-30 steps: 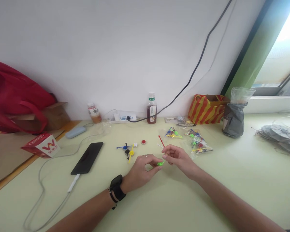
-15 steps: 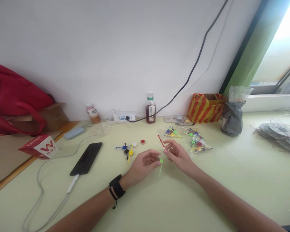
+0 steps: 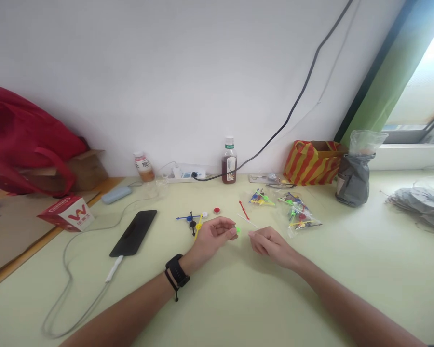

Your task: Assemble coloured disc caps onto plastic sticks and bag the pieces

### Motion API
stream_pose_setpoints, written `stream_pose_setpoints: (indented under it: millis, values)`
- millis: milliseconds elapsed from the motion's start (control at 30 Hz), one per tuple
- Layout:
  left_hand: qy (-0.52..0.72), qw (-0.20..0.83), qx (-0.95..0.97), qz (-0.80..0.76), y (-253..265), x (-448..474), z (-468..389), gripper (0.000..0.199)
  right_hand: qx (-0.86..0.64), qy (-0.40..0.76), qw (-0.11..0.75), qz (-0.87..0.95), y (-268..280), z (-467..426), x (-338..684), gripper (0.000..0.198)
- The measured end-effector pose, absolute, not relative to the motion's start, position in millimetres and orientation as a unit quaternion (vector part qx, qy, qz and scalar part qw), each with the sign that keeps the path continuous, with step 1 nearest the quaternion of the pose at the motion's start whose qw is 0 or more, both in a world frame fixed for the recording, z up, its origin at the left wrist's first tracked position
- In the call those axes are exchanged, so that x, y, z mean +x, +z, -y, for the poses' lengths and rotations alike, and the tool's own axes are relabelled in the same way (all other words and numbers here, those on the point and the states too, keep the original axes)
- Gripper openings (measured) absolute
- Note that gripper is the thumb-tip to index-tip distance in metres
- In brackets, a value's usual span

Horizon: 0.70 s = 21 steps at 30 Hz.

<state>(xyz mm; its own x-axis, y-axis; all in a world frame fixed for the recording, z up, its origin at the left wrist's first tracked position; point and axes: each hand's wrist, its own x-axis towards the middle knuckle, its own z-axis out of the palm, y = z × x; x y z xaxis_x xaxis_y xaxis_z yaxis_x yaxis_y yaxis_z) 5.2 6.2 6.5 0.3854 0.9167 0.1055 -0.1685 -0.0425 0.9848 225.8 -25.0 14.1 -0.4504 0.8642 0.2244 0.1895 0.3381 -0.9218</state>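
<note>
My left hand (image 3: 217, 233) is closed in a pinch on a small green plastic piece (image 3: 237, 231), of which only a bit shows past the fingertips. To its right, my right hand (image 3: 271, 245) is also closed, thumb against the curled fingers; whatever is between them is hidden. A white arrow (image 3: 247, 220) and a red arrow (image 3: 243, 210) lie on the table just beyond the hands. Left of these sits a round red disc (image 3: 217, 210). Beside my left hand are assembled spinners: blue (image 3: 188, 218), black (image 3: 192, 224) and yellow (image 3: 198, 226), near a white disc (image 3: 204, 215).
Clear bags of coloured spinner parts (image 3: 298, 212) lie to the right. A phone (image 3: 133, 233) on a white cable is at left, near a red-and-white box (image 3: 67, 213). Along the wall stand a dark drink bottle (image 3: 229, 164), a striped bag (image 3: 311, 163) and a grey bag (image 3: 353, 180).
My right hand has drawn back from the red and white arrows, its fingers now more curled. The long green part below my left fingertips no longer shows. The camera view has shifted slightly.
</note>
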Motion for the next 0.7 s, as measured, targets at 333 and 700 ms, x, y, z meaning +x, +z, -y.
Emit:
stream_pose_setpoints:
  millis: [333, 700]
  values:
    - [0.442, 0.598, 0.574, -0.342, 4.3, 5.4, -5.8, 0.036, -0.404, 0.428, 0.417, 0.692, 18.9, 18.8, 225.9, 0.033]
    - [0.407, 0.599, 0.609, -0.323, 0.5, 4.5, -4.1, 0.035, -0.383, 0.444, 0.393, 0.708, 9.9, 20.5, 219.4, 0.022]
